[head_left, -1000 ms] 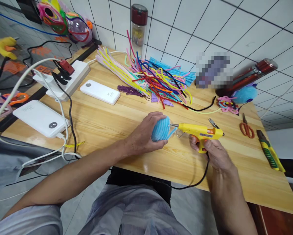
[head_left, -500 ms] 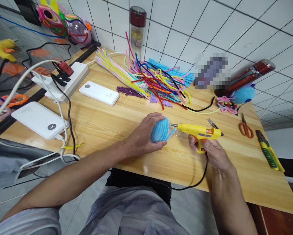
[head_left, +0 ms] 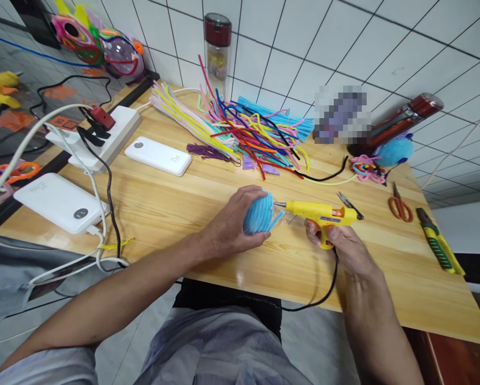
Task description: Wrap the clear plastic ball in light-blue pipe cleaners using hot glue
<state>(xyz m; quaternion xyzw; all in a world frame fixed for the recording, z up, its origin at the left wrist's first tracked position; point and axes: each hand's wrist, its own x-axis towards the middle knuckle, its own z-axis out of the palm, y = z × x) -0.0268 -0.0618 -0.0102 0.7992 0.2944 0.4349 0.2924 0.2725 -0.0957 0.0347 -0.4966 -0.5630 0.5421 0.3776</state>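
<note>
My left hand is closed around a rounded ball wound from blue pipe cleaners, just above the wooden table. A short loose end of blue pipe cleaner sticks out from its right side. In my right hand is a yellow hot glue gun, fingers wrapped around its handle near the orange trigger. The metal nozzle points left and is at the ball's right edge; whether it touches, I cannot tell. A black cord hangs from the handle.
Behind my hands lies a heap of coloured pipe cleaners. Two white power banks and a power strip with cables are on the left. To the right lie small snips, orange-handled scissors and a yellow-green cutter. A glass bottle stands behind.
The camera view has shifted slightly. Both hands keep their grips, and the glue gun's nozzle stays at the ball's right side.
</note>
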